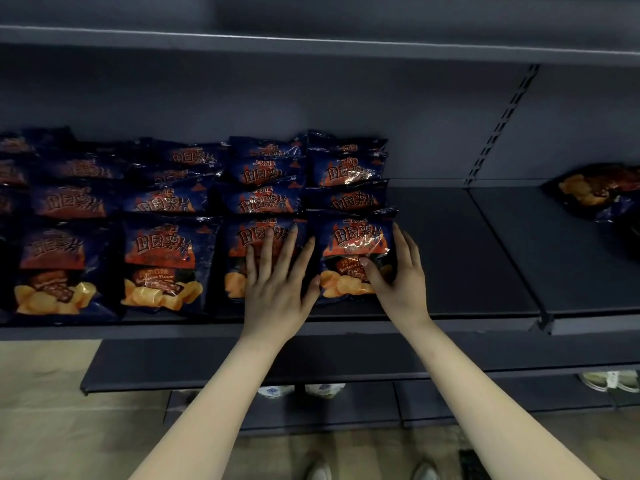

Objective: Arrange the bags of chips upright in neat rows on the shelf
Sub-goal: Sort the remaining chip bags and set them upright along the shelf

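In the head view, the shelf (450, 244) runs across the middle of the frame. Dark blue bags of chips (166, 202) fill it from 9 o'clock to just right of centre. They stand in columns running front to back, each bag leaning back a little, with printed fronts facing the person. Four columns show plainly, and a further one is cut off at the left edge.

The front right bag (356, 251) stands at the near end of the rightmost column, just right of centre and close to the shelf's front lip. The right hand (401, 278) holds it. The thumb presses across the lower front of the bag, and the fingers lie long and nearly straight up its right edge.

The left hand (277, 282) lies flat and spread on the third front bag (239, 237), immediately at 9 o'clock of the held one. Its fingers are straight and grip nothing, and its thumb touches the left edge of the front right bag.

From the held bag toward 3 o'clock the shelf surface is bare. At the far 3 o'clock edge a loose bag (595, 192) lies on its side, well apart from the rows. A slotted upright (502, 123) climbs the back panel toward 1 o'clock. An upper shelf (311, 43) spans 12 o'clock, and a lower shelf (242, 362) lies under the forearms. At 6 o'clock the tips of the person's shoes (318, 471) rest on a pale floor (52, 410).
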A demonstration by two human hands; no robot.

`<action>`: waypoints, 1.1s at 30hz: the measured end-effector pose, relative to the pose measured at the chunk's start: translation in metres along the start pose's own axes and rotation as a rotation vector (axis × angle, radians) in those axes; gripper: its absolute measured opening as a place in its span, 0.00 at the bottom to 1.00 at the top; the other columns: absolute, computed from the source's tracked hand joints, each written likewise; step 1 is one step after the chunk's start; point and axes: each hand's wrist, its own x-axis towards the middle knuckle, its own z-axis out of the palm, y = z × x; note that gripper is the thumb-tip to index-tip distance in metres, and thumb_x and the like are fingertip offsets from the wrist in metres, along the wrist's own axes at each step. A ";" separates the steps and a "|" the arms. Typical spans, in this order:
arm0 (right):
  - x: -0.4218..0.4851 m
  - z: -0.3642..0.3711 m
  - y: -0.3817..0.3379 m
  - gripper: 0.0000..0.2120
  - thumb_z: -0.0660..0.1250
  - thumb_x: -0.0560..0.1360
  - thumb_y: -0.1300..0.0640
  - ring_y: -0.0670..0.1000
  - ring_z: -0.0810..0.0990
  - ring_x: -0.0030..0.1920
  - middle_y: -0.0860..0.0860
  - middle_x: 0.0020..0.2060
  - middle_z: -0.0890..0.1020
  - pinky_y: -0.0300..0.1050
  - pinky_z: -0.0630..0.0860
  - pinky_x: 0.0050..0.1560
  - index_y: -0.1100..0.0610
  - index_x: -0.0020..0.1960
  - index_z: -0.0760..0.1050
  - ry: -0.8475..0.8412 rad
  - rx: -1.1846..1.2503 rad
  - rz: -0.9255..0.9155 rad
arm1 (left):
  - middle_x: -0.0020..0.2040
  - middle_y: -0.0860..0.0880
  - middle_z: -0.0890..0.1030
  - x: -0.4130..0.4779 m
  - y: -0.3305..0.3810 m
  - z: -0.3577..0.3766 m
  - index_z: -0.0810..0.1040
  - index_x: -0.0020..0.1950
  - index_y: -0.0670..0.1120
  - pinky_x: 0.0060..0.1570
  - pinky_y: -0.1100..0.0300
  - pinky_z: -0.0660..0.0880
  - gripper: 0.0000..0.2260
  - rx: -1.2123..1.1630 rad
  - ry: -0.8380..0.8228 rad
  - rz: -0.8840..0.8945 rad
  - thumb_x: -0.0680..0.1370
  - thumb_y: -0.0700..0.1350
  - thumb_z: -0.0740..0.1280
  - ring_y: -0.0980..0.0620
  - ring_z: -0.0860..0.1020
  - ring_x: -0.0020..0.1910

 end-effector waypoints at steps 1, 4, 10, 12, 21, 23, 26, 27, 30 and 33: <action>0.000 0.000 0.000 0.35 0.70 0.73 0.51 0.42 0.60 0.69 0.56 0.71 0.64 0.17 0.53 0.61 0.57 0.75 0.59 0.007 0.000 -0.008 | 0.76 0.48 0.55 0.000 0.000 0.000 0.59 0.75 0.51 0.72 0.42 0.41 0.26 -0.001 -0.004 0.000 0.79 0.59 0.51 0.42 0.47 0.76; 0.000 0.000 -0.001 0.35 0.71 0.73 0.53 0.38 0.59 0.67 0.54 0.70 0.64 0.17 0.54 0.61 0.58 0.74 0.59 0.029 0.031 -0.014 | 0.76 0.48 0.56 -0.001 -0.002 -0.001 0.57 0.75 0.51 0.71 0.41 0.41 0.26 -0.020 -0.005 -0.008 0.78 0.58 0.50 0.43 0.48 0.75; 0.000 -0.015 0.001 0.32 0.71 0.73 0.55 0.41 0.62 0.69 0.51 0.67 0.64 0.24 0.59 0.65 0.55 0.72 0.60 0.095 0.105 -0.052 | 0.76 0.51 0.53 0.010 0.019 -0.021 0.56 0.75 0.50 0.71 0.44 0.37 0.26 -0.162 0.150 -0.049 0.77 0.55 0.53 0.46 0.47 0.76; 0.001 -0.027 0.005 0.30 0.70 0.73 0.56 0.34 0.60 0.68 0.53 0.68 0.65 0.23 0.58 0.64 0.58 0.71 0.63 0.114 0.064 -0.054 | 0.76 0.51 0.53 0.023 0.038 -0.029 0.55 0.75 0.50 0.72 0.45 0.37 0.26 -0.207 0.182 0.006 0.77 0.55 0.53 0.46 0.46 0.76; 0.003 -0.137 0.049 0.25 0.70 0.74 0.57 0.36 0.60 0.66 0.58 0.68 0.66 0.21 0.57 0.62 0.61 0.68 0.67 0.314 -0.105 0.031 | 0.76 0.49 0.55 0.069 0.161 -0.013 0.55 0.75 0.49 0.73 0.44 0.43 0.28 -0.351 0.114 0.268 0.77 0.54 0.57 0.45 0.48 0.76; 0.001 -0.168 0.067 0.25 0.70 0.74 0.58 0.36 0.60 0.65 0.58 0.68 0.66 0.19 0.58 0.60 0.61 0.67 0.67 0.375 -0.142 0.069 | 0.76 0.49 0.55 0.075 0.194 -0.007 0.55 0.75 0.49 0.72 0.44 0.43 0.28 -0.375 0.081 0.336 0.77 0.54 0.57 0.45 0.48 0.76; -0.001 -0.211 0.093 0.24 0.70 0.74 0.60 0.37 0.61 0.64 0.59 0.67 0.66 0.18 0.56 0.59 0.63 0.66 0.67 0.459 -0.186 0.127 | 0.76 0.49 0.55 0.085 0.242 0.000 0.57 0.75 0.48 0.73 0.45 0.42 0.27 -0.394 0.050 0.416 0.77 0.54 0.57 0.45 0.48 0.76; -0.001 -0.224 0.102 0.23 0.70 0.74 0.60 0.40 0.61 0.65 0.60 0.67 0.66 0.19 0.56 0.60 0.63 0.66 0.67 0.480 -0.201 0.137 | 0.76 0.48 0.56 0.090 0.258 0.002 0.58 0.75 0.48 0.72 0.46 0.41 0.27 -0.402 0.041 0.430 0.77 0.54 0.57 0.45 0.48 0.76; -0.002 -0.260 0.129 0.23 0.69 0.74 0.61 0.43 0.62 0.66 0.60 0.67 0.66 0.22 0.57 0.63 0.63 0.66 0.67 0.493 -0.224 0.155 | 0.76 0.48 0.57 0.103 0.306 0.010 0.60 0.74 0.48 0.72 0.47 0.41 0.27 -0.418 0.012 0.458 0.76 0.54 0.57 0.45 0.49 0.75; 0.003 -0.294 0.155 0.22 0.69 0.75 0.59 0.42 0.61 0.67 0.58 0.69 0.65 0.23 0.59 0.62 0.61 0.66 0.68 0.492 -0.236 0.177 | 0.76 0.48 0.57 0.116 0.352 0.019 0.60 0.74 0.48 0.72 0.46 0.43 0.27 -0.426 -0.018 0.473 0.76 0.53 0.57 0.45 0.50 0.76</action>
